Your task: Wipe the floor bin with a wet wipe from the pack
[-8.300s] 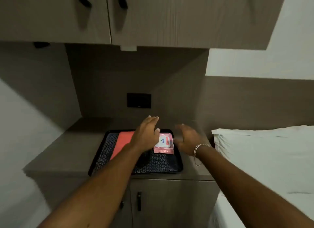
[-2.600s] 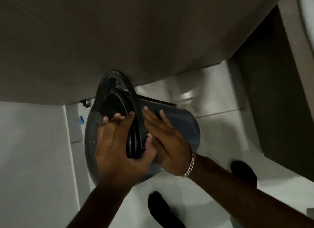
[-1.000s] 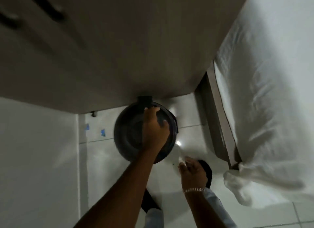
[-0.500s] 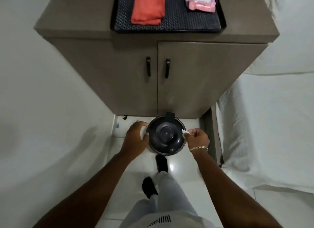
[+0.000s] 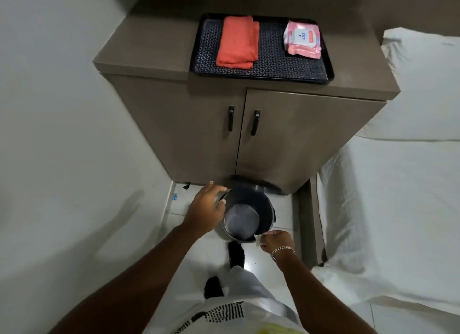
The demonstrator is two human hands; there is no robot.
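Note:
A dark round floor bin stands on the white floor in front of the cabinet, its lid swung up at the back so the inside shows. My left hand rests at the bin's left rim, fingers spread. My right hand is at the bin's near right rim, pinched on a small white wet wipe. The pink wipe pack lies on the black tray on the cabinet top.
A folded orange cloth lies on the tray's left side. The brown cabinet has two doors with black handles. A white bed runs along the right, a white wall along the left. My dark shoes stand just behind the bin.
The bin's lid was closed half a second ago and now stands up, showing the inside. My right hand has slid with the wipe toward the near rim. My view has risen.

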